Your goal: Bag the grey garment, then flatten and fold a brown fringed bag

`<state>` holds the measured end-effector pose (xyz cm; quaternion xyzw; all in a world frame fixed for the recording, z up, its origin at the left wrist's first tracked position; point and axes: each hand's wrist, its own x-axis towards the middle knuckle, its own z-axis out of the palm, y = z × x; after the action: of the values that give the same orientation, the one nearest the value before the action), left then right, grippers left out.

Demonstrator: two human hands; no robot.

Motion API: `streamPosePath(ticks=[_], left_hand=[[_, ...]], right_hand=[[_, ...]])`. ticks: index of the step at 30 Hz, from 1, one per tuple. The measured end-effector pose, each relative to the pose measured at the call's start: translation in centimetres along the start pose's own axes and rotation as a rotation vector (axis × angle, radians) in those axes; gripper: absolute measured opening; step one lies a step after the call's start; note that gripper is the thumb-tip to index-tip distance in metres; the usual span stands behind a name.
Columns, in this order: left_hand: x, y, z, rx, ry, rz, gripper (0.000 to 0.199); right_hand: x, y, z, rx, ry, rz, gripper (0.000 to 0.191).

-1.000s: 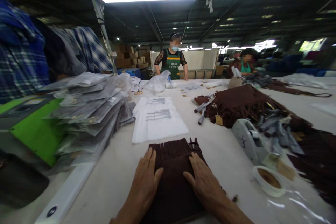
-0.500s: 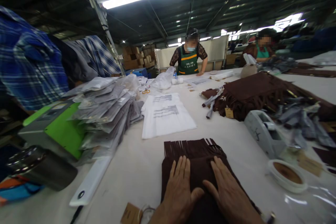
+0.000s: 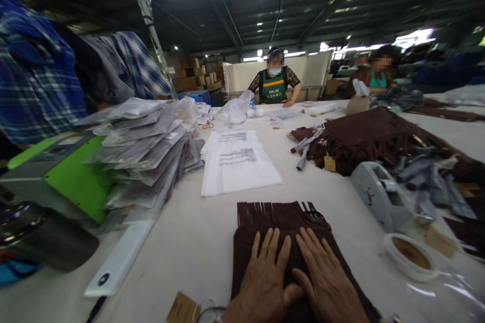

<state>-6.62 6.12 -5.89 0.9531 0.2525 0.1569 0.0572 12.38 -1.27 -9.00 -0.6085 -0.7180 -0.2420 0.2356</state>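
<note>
both of my hands lie flat, side by side, on the folded brown fringed garment (image 3: 282,234) right in front of me on the white surface (image 3: 197,242). the left hand (image 3: 265,282) has its fingers spread and pressed on the cloth, and the right hand (image 3: 326,282) lies just beside it, the thumbs close to touching. neither grip holds anything; both are wide and flat, palms down on the fabric.

the fringe of the garment fans out at the far edge, past my fingertips, with a thin dark loop at its right corner. a cardboard tag (image 3: 184,309) sits just off the near left corner of the cloth, by my left wrist.

to do this pressing well, i judge the palms should bear evenly so the fold lies flat, working toward the fringe without dragging the strands crooked. i would keep the edges squared one over the other, and watch that the tag does not slip under the fold.

around it: a stack of white printed bags (image 3: 237,164) lies beyond the garment, a heap of clear-bagged pieces (image 3: 147,146) to the left over a green machine (image 3: 71,171), a tape dispenser (image 3: 379,194) and a tape roll (image 3: 411,257) to the right, and a pile of brown garments (image 3: 364,139) farther off. a person in a green apron (image 3: 275,88) stands at the far end.
</note>
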Motion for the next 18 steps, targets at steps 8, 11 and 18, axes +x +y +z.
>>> streamPosePath(ticks=[8, 11, 18], left_hand=[[-0.4, -0.5, -2.5, -0.156, 0.000, 0.057, 0.085], [-0.9, -2.1, -4.0, -0.049, 0.119, -0.031, 0.078], [-1.5, -3.8, -0.5, 0.249, 0.150, 0.108, 0.096]], right_hand=[[1.7, -0.2, -2.4, 0.148, -0.093, -0.055, 0.079], [2.3, 0.5, -3.3, 0.219, -0.129, -0.001, 0.077], [2.5, 0.7, -2.2, 0.366, -0.221, -0.028, 0.059]])
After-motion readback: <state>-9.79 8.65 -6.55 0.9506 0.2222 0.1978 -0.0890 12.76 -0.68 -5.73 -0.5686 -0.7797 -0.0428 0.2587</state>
